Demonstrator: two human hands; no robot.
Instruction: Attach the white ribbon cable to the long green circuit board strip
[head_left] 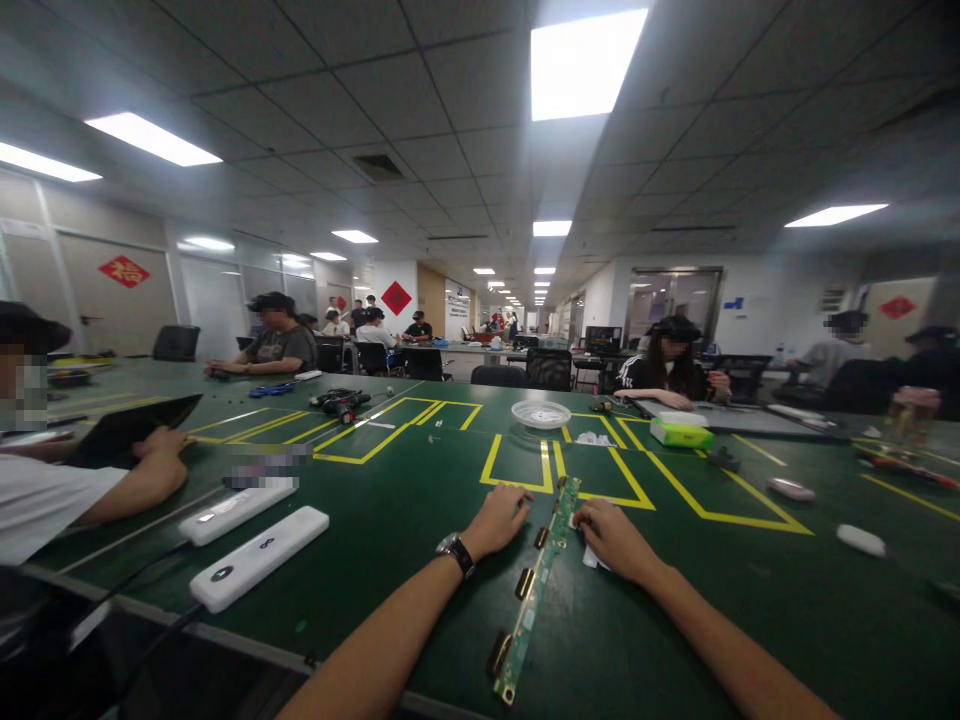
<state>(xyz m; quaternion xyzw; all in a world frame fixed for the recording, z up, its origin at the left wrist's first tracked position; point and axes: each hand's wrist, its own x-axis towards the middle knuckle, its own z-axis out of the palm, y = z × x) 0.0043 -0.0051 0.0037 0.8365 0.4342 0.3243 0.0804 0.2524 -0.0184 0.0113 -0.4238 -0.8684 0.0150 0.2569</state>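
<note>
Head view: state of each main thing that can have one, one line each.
Left hand: open, fingers loosely bent, apart from the board
Right hand: fingers curled beside the board; grip unclear
Circuit board: lying on the table, between the hands
Wristwatch: strapped on, left wrist
Near white box: lying down, cable attached
Clear bowl: upright; contents unclear
Ceiling light: on

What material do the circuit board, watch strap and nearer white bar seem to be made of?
Circuit board: likely laminate, satin green; thin, with metallic-looking parts.
Watch strap: black leather or rubber, perhaps; grain too small to see.
Nearer white bar: probably smooth plastic, from its rounded corners.
</note>
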